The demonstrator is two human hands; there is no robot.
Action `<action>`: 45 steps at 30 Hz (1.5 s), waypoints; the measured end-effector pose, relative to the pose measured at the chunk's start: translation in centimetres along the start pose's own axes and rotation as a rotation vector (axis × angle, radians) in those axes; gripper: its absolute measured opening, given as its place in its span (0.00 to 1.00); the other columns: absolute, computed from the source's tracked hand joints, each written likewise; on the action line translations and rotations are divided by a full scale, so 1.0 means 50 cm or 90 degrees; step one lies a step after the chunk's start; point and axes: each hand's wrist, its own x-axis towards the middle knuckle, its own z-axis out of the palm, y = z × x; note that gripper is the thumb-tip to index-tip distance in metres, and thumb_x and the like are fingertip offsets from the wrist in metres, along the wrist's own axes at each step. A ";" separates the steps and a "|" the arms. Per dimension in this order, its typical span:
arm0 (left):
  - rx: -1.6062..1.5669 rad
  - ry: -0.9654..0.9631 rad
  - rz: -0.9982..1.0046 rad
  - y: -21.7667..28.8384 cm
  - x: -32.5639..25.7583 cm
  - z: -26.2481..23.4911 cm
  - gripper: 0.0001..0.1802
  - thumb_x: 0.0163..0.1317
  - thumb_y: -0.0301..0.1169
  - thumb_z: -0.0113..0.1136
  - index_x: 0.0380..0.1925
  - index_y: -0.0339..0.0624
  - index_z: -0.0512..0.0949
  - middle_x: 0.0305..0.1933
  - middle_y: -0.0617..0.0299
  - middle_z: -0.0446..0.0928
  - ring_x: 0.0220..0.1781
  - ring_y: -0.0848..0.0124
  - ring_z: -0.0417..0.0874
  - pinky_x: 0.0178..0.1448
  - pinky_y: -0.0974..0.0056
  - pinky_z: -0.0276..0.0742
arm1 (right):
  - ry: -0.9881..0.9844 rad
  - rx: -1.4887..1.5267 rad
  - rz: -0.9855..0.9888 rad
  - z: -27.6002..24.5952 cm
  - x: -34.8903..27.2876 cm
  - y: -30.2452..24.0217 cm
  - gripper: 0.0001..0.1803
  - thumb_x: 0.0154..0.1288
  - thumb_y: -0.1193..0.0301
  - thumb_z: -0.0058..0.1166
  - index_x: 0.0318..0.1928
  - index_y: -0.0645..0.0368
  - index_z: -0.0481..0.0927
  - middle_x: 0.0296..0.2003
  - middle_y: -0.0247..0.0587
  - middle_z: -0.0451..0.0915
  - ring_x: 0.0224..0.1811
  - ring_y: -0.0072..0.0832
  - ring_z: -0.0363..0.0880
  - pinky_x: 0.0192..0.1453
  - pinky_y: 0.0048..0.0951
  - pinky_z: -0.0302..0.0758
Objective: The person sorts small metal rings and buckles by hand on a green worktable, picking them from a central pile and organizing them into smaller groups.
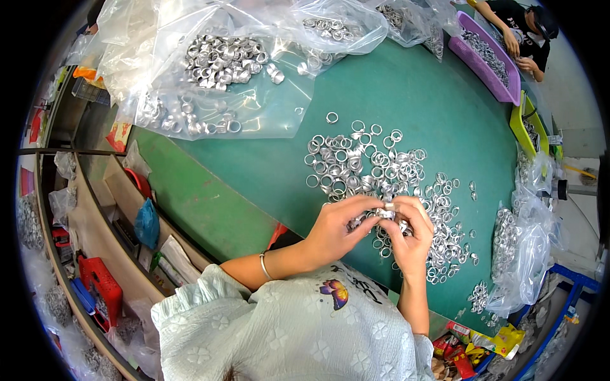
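Observation:
Over the near edge of a loose pile of silver metal rings (346,166), my two hands meet fingertip to fingertip. My left hand (332,230) comes in from the left with a bracelet on its wrist, its thumb and fingers pinched together. Facing it, my right hand (414,240) is closed in a pinch too, with a pale wrap on one finger. Between the fingertips sits a small silver ring (386,214), partly covered by them. More rings lie on the table beneath and around both hands.
On the green table (254,171), a clear plastic bag (267,108) of rings lies far left. Bagged rings (505,235) lie at the right edge. A purple basket (467,60) and a yellow-green basket (521,130) stand far right, near another person (530,32).

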 end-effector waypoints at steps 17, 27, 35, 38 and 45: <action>-0.075 -0.007 0.028 0.011 -0.018 0.016 0.14 0.52 0.19 0.59 0.41 0.34 0.77 0.37 0.58 0.78 0.27 0.78 0.77 0.29 0.74 0.72 | 0.023 -0.032 -0.028 -0.013 -0.032 -0.040 0.09 0.50 0.81 0.58 0.34 0.67 0.76 0.34 0.41 0.71 0.30 0.24 0.70 0.30 0.24 0.69; -0.188 -0.063 -0.115 0.034 -0.036 0.021 0.08 0.55 0.20 0.57 0.37 0.32 0.77 0.40 0.55 0.77 0.25 0.77 0.75 0.28 0.73 0.71 | 0.149 0.178 0.130 0.013 -0.082 -0.037 0.07 0.50 0.82 0.56 0.33 0.67 0.75 0.36 0.41 0.72 0.29 0.20 0.67 0.31 0.19 0.65; -0.119 0.025 0.031 0.024 -0.051 0.049 0.08 0.51 0.19 0.61 0.34 0.31 0.76 0.38 0.55 0.76 0.28 0.74 0.76 0.31 0.72 0.73 | 0.385 0.151 0.079 0.046 -0.099 -0.040 0.06 0.56 0.81 0.56 0.34 0.65 0.74 0.28 0.37 0.74 0.22 0.15 0.66 0.25 0.16 0.63; 0.033 0.055 0.181 0.028 -0.038 0.046 0.11 0.47 0.19 0.65 0.32 0.31 0.77 0.37 0.54 0.76 0.29 0.71 0.78 0.33 0.71 0.75 | 0.229 0.377 0.303 0.022 -0.113 -0.054 0.04 0.60 0.77 0.54 0.35 0.64 0.74 0.22 0.30 0.72 0.17 0.11 0.62 0.19 0.13 0.57; 0.138 -0.003 0.266 0.027 -0.037 0.048 0.14 0.43 0.19 0.67 0.33 0.33 0.79 0.37 0.54 0.78 0.33 0.67 0.81 0.35 0.69 0.78 | 0.256 0.504 0.285 0.005 -0.116 -0.061 0.06 0.62 0.75 0.53 0.37 0.65 0.74 0.18 0.27 0.69 0.12 0.09 0.56 0.14 0.14 0.50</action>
